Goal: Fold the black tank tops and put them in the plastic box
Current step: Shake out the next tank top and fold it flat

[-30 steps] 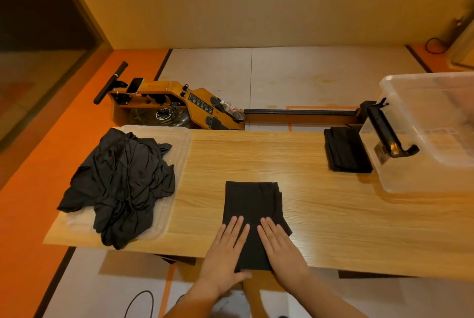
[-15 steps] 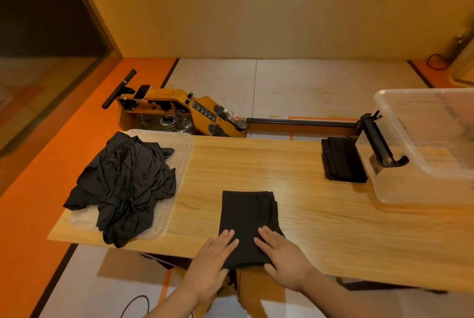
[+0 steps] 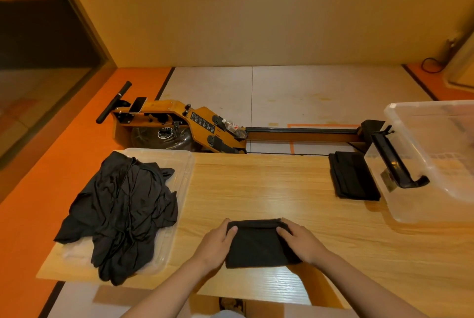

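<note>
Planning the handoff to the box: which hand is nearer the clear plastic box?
Right. The right hand grips the folded tank top's right edge, toward the clear plastic box; the left hand grips its left edge, farther away.

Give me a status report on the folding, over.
Left hand and right hand grip the folded tank top by its ends. Plastic box on the right, folded stack beside it. Unfolded pile waits left.
</note>
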A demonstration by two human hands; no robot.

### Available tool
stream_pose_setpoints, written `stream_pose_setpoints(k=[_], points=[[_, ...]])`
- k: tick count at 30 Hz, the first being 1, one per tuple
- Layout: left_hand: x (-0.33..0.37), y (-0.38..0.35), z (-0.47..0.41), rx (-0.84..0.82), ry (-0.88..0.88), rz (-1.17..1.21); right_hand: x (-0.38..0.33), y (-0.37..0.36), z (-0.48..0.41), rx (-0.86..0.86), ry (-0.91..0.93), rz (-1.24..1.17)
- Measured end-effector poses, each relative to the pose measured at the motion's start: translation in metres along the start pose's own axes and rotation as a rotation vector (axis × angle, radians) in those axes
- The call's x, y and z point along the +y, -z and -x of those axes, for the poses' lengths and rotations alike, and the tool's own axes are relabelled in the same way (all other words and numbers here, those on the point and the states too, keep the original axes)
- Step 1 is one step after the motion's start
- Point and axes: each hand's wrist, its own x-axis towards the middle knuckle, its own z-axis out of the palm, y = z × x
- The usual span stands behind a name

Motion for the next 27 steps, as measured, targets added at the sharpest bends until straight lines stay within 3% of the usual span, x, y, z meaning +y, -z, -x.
stream_pose_setpoints(k=[7,11,18,27], points=[[0.005,0.006,-0.039,-0.042,0.145,-0.062,0.001,-0.008,-0.037,0.108,-0.215,0.079],[-0.002,-0.001,-0.043,0.004,0.14,-0.131,-0.003,-0.022,-0.037,0.242,-0.32,0.199],[-0.009,0.001,-0.025,-0.003,0.087,0.032,0.001,-0.037,-0.016,0.347,-0.216,0.178],[-0.006,-0.005,-0.019,0.096,0.015,-0.12,0.002,-0.034,-0.014,0.35,-0.201,0.11]])
